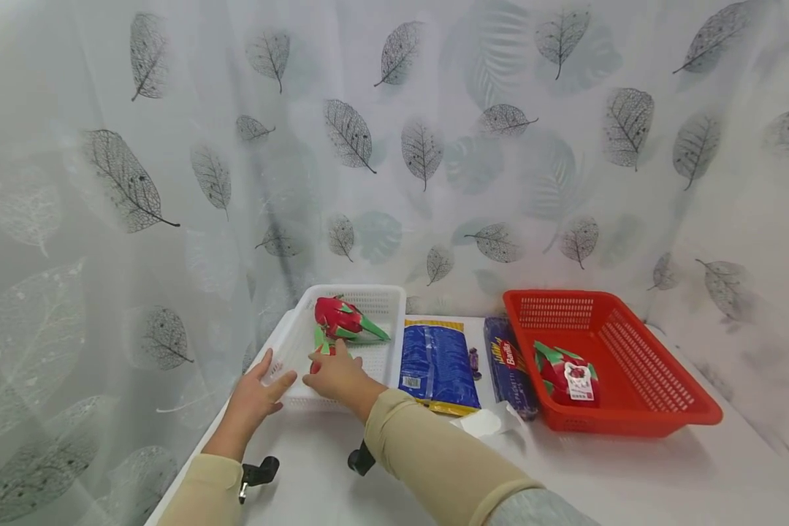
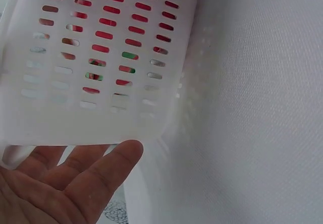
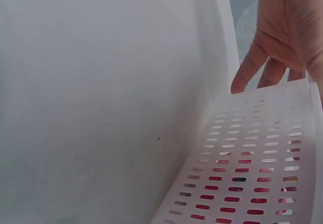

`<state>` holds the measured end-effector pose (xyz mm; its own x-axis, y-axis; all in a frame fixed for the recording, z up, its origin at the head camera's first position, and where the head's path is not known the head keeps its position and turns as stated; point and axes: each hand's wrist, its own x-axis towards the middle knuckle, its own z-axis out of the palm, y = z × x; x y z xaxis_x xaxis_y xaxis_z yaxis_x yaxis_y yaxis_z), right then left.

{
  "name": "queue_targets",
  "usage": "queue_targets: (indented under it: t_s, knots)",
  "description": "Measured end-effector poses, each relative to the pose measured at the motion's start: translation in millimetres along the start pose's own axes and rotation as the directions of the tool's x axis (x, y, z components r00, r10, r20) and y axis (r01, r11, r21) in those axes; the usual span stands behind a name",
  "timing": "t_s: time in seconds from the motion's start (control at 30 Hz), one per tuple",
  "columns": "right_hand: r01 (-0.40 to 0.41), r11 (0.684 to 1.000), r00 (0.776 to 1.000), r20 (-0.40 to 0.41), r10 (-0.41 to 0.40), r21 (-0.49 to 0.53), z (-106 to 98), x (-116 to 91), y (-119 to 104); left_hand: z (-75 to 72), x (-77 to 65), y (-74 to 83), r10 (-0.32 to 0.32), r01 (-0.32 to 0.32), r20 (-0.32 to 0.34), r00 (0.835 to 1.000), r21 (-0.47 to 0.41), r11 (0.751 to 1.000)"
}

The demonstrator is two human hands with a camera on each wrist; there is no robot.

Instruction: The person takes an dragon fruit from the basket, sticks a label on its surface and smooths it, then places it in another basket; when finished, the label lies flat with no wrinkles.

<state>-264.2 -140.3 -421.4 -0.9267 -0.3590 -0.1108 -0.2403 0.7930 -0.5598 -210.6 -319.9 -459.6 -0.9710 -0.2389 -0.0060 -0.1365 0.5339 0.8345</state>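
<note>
A red dragon fruit (image 1: 342, 318) with green tips lies in the white basket (image 1: 394, 343). Nearer the basket's front, a second dragon fruit (image 1: 323, 339) is partly covered by my right hand (image 1: 343, 376). Thumb and fingers of that hand lie around it, though the grip is mostly hidden. Beside the basket's left end is my left hand (image 1: 253, 400), its fingers spread and empty. In the left wrist view the left hand (image 2: 75, 183) has a fingertip at the basket edge, other fingers behind it. Red and green show through the holes of the basket wall (image 3: 303, 103).
Right of the white basket lie a blue and yellow packet (image 1: 434, 365), a small purple wrapped sweet (image 1: 475, 363) and a blue spaghetti pack (image 1: 508, 372). A red basket (image 1: 631, 416) holds another dragon fruit (image 1: 555, 372) with a white label. Crumpled white material (image 1: 489, 422) lies in front.
</note>
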Motion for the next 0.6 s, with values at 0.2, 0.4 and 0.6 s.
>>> queue_targets:
  t_s: [0.2, 0.4, 0.6]
  knots:
    - [-0.065, 0.997, 0.998, 0.005, 0.065, 0.047, -3.5, -5.4, 1.2, 2.7, -1.6, -2.8, -0.008, 0.008, 0.000, 1.000, 0.000, 1.000]
    - [-0.047, 0.993, 0.996, -0.069, 0.055, 0.110, -5.8, -3.2, 2.8, 2.2, -2.4, -1.1, 0.000, 0.001, -0.012, 1.000, 0.011, 1.000]
    - [0.022, 0.991, 0.991, -0.131, -0.004, 0.132, -1.6, -2.7, 5.3, 0.2, -3.4, -0.7, -0.011, 0.011, -0.004, 1.000, 0.003, 1.000]
